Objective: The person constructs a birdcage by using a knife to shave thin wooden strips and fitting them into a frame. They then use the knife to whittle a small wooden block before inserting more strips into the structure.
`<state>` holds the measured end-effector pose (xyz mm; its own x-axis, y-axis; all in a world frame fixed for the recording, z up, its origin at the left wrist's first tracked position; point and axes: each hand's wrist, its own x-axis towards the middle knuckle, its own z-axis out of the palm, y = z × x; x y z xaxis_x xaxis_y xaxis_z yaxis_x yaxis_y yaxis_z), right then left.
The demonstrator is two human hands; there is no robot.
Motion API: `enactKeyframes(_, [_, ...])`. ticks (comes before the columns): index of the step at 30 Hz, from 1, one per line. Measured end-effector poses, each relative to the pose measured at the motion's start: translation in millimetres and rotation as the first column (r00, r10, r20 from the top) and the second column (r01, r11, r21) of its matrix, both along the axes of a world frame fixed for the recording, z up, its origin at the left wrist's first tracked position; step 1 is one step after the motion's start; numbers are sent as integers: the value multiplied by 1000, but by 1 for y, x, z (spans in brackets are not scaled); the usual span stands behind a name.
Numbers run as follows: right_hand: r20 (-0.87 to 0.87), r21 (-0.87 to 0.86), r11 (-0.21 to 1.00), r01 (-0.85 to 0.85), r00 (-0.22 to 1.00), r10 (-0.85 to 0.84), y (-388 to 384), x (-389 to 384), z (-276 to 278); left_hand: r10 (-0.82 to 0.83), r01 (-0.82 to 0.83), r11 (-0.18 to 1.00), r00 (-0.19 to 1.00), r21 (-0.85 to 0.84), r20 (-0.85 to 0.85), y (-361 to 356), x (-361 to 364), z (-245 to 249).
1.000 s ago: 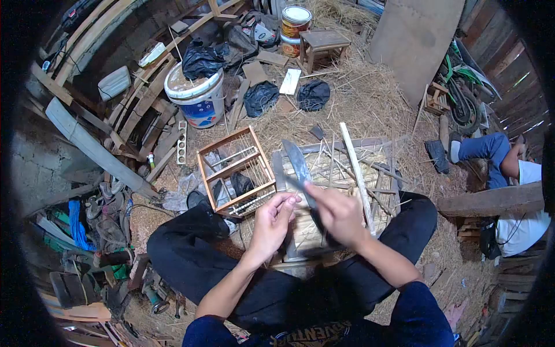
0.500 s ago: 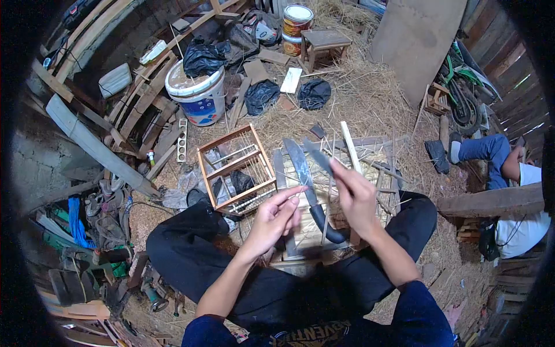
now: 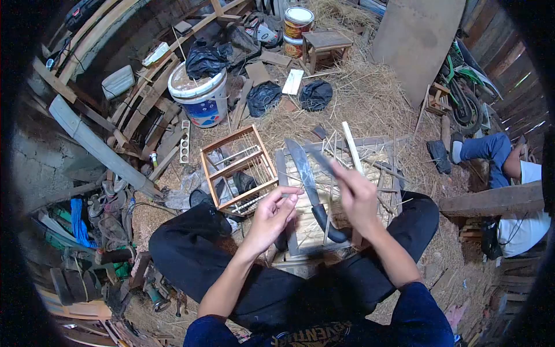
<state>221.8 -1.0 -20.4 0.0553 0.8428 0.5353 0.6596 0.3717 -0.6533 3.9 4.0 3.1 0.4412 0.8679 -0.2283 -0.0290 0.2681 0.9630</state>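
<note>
My right hand point(image 3: 358, 199) is closed round a knife, its grey blade point(image 3: 319, 158) pointing up and left. Left of it, my left hand point(image 3: 273, 218) pinches something small and thin at the fingertips, too small to make out. Beneath both hands a wooden board point(image 3: 295, 237) lies between my legs, scattered with thin sticks. On it rests a large machete point(image 3: 302, 168) with a black curved handle, touched by neither hand as far as I can see. A pale wooden strip point(image 3: 351, 144) lies at the board's upper part. Beside the board stands a small wooden frame with thin bars point(image 3: 231, 137).
A white bucket point(image 3: 199, 104) with a black bag on top stands at the upper left. Behind are stacked cans point(image 3: 298, 23) and a low stool point(image 3: 326, 41). Another person's leg point(image 3: 485, 153) and a wooden beam point(image 3: 491, 199) are at the right. Straw covers the floor.
The view has shifted slightly. My right hand has moved a little down and right with the knife, whose blade is now blurred. My left hand keeps its pinch.
</note>
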Motion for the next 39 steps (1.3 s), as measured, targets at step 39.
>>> enactKeyframes(39, [104, 5, 995, -101, 990, 100, 1, -4, -6, 146, -141, 987, 987, -72, 63, -1, -4, 2])
